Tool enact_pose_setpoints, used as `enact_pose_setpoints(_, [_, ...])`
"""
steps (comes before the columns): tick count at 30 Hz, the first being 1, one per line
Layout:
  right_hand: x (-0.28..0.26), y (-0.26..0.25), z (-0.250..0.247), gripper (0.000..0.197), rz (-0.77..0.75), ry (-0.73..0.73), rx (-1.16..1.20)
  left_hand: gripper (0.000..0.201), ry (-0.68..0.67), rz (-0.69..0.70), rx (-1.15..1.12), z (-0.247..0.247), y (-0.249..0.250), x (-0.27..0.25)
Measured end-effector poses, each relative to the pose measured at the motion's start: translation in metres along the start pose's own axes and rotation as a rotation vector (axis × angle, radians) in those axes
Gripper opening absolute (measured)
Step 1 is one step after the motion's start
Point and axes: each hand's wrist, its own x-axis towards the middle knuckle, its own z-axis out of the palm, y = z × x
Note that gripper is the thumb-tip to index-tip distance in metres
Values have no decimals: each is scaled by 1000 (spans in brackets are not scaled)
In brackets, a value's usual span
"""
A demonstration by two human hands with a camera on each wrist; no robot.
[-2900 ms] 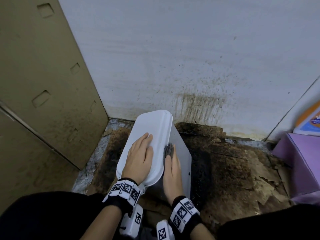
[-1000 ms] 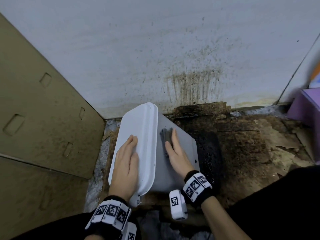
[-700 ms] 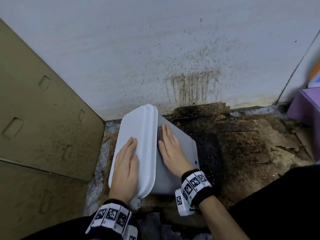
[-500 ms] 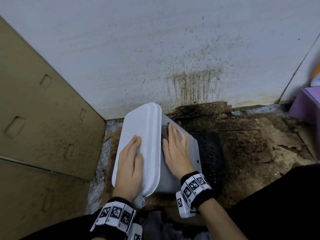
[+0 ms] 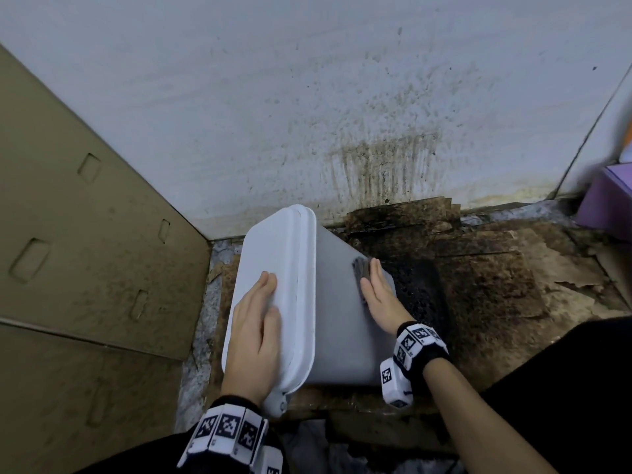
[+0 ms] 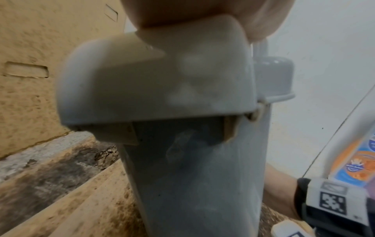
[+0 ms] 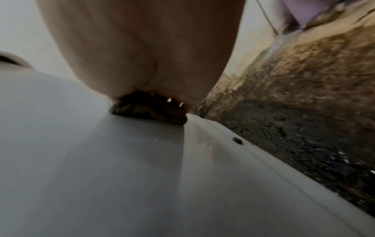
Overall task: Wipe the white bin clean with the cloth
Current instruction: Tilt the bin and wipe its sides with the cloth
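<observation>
The white bin stands tilted on the dirty floor in the wall corner, lid closed. My left hand lies flat on the lid with straight fingers. My right hand presses a dark grey cloth flat against the bin's right side wall, near its lower far edge. In the right wrist view the cloth is squeezed between my palm and the bin wall. In the left wrist view the lid's hinge end and the bin body fill the frame.
A stained white wall rises right behind the bin. A brown cardboard panel stands at the left. Dirty, torn cardboard covers the floor to the right. A purple box sits at the far right.
My right hand has slid the cloth from just under the lid rim down and to the right along the side wall. The left hand stays on the lid.
</observation>
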Motion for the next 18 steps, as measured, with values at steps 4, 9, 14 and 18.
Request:
enact_pose_setpoints(4, [3,2,0,62,75,21,85,48,1,9,10,2,3,-1])
enact_pose_setpoints(9, [-1,-30,-1,58,34,35,182,45,-14,13,21,0,1,1])
enact_pose_setpoints(14, [5,-94,2,55,-236,7,145,46,-36,15,50,2,2,1])
enact_pose_setpoints(18, [15,-79,-3,57,-338,4,12,47,-22,12,32,1,1,2])
